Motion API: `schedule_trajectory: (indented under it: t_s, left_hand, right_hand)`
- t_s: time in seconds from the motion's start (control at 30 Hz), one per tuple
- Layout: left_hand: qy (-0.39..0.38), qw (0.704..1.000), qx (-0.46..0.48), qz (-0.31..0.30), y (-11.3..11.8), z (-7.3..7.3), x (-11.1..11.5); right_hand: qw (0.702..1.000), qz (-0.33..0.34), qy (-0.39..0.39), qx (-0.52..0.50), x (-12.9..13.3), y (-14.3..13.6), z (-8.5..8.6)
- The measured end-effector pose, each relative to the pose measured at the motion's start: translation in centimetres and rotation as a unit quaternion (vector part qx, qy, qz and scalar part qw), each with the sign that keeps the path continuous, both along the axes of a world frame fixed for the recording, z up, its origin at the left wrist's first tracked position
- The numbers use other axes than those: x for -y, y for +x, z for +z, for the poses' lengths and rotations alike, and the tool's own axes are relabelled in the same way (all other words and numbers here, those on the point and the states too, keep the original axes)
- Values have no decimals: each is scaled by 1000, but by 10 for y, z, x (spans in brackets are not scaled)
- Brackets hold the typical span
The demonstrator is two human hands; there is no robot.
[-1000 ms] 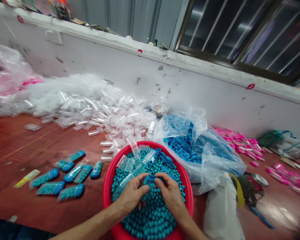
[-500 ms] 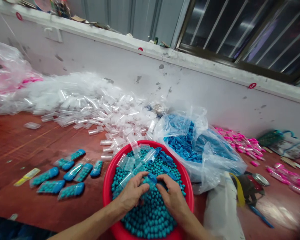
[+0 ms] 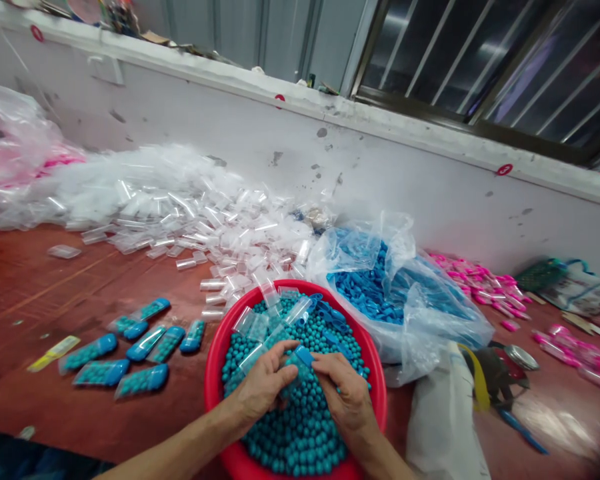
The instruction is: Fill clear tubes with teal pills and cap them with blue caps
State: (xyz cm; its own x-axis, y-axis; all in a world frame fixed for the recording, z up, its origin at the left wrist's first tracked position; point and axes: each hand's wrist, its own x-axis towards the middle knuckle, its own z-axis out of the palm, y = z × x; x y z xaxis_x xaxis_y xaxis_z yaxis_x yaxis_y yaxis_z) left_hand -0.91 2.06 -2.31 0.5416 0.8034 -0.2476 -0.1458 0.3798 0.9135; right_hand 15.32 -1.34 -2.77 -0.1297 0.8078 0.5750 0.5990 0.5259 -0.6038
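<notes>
A red basin (image 3: 213,373) is filled with teal beads (image 3: 300,440), with several clear tubes (image 3: 253,325) and blue caps (image 3: 333,315) lying on them. Over the beads, my left hand (image 3: 265,380) is closed around a clear tube of beads. A blue cap (image 3: 305,355) sits at the tube's upper end. My right hand (image 3: 344,390) pinches at that cap from the right, fingers bent together. On the table to the left lie several filled tubes with blue caps (image 3: 103,373).
Clear empty tubes (image 3: 180,193) are heaped along the wall. An open plastic bag of blue caps (image 3: 370,287) touches the basin's back right. Pink pieces (image 3: 485,283), a white sack (image 3: 443,420) and a yellow strip (image 3: 480,380) lie at right.
My right hand has closed in on the blue cap, its fingers now higher and nearer my left hand. The cap now sits upright on the tube's end. My left hand has barely moved.
</notes>
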Motion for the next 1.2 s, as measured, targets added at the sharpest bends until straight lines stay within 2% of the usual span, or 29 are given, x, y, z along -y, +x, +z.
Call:
schedule_trajectory:
  t_s: [0.13,0.27,0.4,0.5,0.57,0.67,0.77,0.87,0.93,1.07,1.2]
  left_hand:
    - [12,1000,2,-2,0,-2,-1]
    - [9,1000,8,2,-1,-3,0]
    - [0,1000,2,4,-2,-3,1]
    - [8,1000,3,9,-2,-4,0]
    - [10,1000,-1,22,-2,-4,0]
    - [12,999,-24,31,-3,-1,0]
    - [36,999,-28,7,-5,2,0]
    - [58,998,-7,-8,-5,-1,0]
    - [68,997,-21,0,-4,-4,1]
    - [77,993,-83,40,-2,-7,1]
    - [154,982,-93,54,-3,-7,-1]
  right_hand:
    - [1000,-3,-3,-25,1,-2,-2]
    - [999,14,33,23,2,-2,1]
    - [991,62,36,117,2,1,9]
    - [988,98,10,119,4,0,10]
    - [992,101,-29,64,3,-3,8]
    - [984,55,-149,-79,-3,-7,7]
    - [934,-15,-264,-241,-13,-8,12]
    - [886,-20,-343,-311,-20,-8,21]
    - [879,-2,-377,-293,-20,-8,25]
    - [921,31,-348,-175,-12,-14,28]
    - [940,51,-333,-59,-3,-22,23]
